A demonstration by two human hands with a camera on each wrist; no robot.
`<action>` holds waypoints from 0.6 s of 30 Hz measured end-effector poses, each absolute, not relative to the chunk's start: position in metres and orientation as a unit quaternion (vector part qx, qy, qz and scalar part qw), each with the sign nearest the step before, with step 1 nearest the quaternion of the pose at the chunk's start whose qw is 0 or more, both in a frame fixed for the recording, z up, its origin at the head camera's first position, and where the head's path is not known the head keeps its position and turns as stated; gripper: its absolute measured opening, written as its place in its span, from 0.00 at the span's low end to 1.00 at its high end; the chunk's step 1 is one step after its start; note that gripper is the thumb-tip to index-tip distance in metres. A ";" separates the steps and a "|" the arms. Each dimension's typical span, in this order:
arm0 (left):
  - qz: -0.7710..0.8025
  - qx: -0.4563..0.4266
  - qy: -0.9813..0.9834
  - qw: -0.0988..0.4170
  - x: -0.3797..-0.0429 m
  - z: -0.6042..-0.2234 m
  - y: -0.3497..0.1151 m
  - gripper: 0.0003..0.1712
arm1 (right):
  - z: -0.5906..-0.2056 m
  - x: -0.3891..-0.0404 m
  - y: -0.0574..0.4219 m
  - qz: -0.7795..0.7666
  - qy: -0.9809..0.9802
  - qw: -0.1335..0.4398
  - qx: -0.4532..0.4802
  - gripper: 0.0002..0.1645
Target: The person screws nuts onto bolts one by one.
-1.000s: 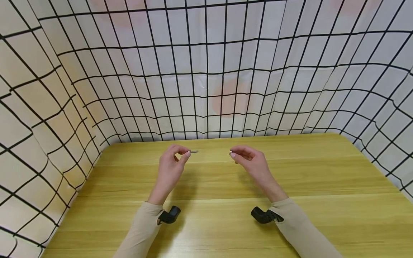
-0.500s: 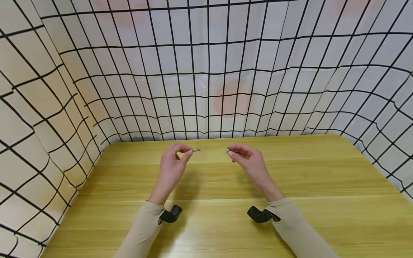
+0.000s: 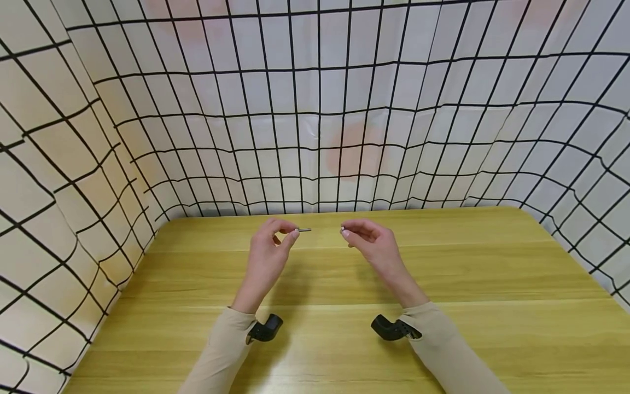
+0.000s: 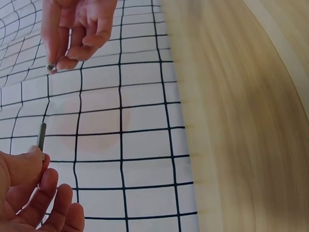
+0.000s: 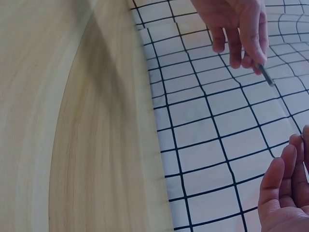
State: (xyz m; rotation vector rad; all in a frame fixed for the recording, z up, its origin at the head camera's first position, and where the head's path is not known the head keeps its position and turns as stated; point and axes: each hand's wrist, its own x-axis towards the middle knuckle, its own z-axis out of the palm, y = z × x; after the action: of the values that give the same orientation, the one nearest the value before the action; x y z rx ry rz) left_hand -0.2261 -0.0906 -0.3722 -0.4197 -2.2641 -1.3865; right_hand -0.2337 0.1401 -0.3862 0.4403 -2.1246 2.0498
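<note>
My left hand [image 3: 267, 249] pinches a thin grey metal bolt [image 3: 305, 230] between thumb and forefinger, its shank pointing right toward the other hand. Opposite it, my right hand [image 3: 378, 249] grips a small shiny metal nut [image 3: 343, 229] at the tips of thumb and forefinger. A short gap separates the two pieces, and both hands are raised over the far part of the table. In the left wrist view the bolt [image 4: 42, 135] points up toward the nut [image 4: 51, 67]. The right wrist view shows the bolt [image 5: 266, 76], while the nut is out of sight there.
Beneath the hands spreads a wooden table [image 3: 315, 339]. A white curtain with black grid lines [image 3: 315, 126] stands behind its far edge and along both sides. Black wrist mounts [image 3: 266, 328] stick out from the beige sleeves [image 3: 216, 350].
Both hands have come closer together, the right moving left and the left slightly right, so the gap between bolt and nut has narrowed. The grips look the same.
</note>
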 end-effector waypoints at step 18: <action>-0.502 -0.157 -0.817 0.234 -0.224 -0.369 -0.083 0.02 | -0.385 -0.232 0.125 0.686 -0.705 0.074 0.164 0.14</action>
State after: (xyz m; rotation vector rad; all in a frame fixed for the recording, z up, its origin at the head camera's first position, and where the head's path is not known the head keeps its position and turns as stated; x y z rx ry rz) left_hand -0.2235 -0.0830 -0.3690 -0.4318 -2.2447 -1.3794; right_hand -0.2318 0.1246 -0.3851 0.4934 -2.1168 2.0586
